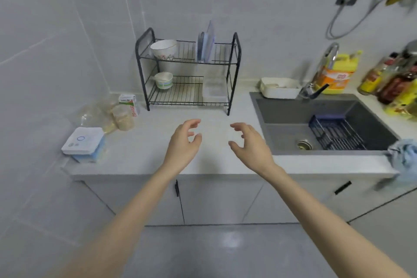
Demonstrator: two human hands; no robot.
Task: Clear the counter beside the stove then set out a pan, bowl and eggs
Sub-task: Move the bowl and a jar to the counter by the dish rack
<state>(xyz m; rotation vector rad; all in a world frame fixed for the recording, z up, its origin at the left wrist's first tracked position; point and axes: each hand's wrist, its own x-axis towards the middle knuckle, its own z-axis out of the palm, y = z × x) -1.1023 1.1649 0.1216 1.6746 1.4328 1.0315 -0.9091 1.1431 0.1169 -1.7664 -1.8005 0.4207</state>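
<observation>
Hands: our left hand (184,140) and right hand (250,142) hover empty, fingers loosely spread, above the counter (158,156).
Dish rack (180,95): counter's back edge.
Bowl (163,48): rack's top shelf, left end; we lift straight up, clearing wires.

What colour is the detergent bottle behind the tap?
Detergent bottle: yellow with an orange label; head view.

just the one head cam here, wide-angle, looking forward and down over the counter (146,153) from pretty close. dish rack (188,97) lands upper middle, sink (282,133) on the right, floor (225,253) along the bottom, and the frame edges bend a lot.
</observation>
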